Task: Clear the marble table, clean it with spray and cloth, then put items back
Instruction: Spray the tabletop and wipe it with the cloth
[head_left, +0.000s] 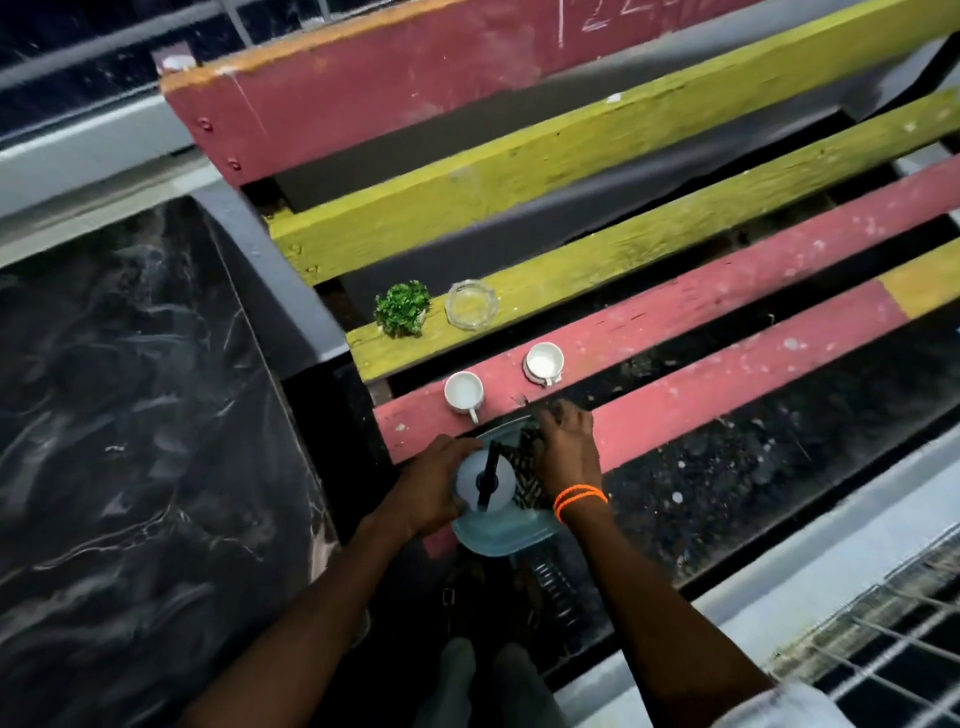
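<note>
A pale blue tray (498, 538) rests on the front red slat of a wooden bench (727, 364). On it stands a white spray bottle (480, 483) with a black nozzle, and my left hand (431, 483) grips that bottle from the left. My right hand (563, 452), with orange bands at the wrist, rests on a dark patterned cloth (524, 478) lying on the tray. Two white cups (464, 391) (544, 361) sit on the red slat behind. A small green plant (402, 307) and a glass ashtray (471, 304) sit on the yellow slat. The black marble table (130, 415) lies at the left.
The bench has wide gaps between its red and yellow slats, with dark floor below. A grey ledge (270, 270) runs between table and bench. A wire grille (893, 639) lies at the lower right. My feet show below the tray.
</note>
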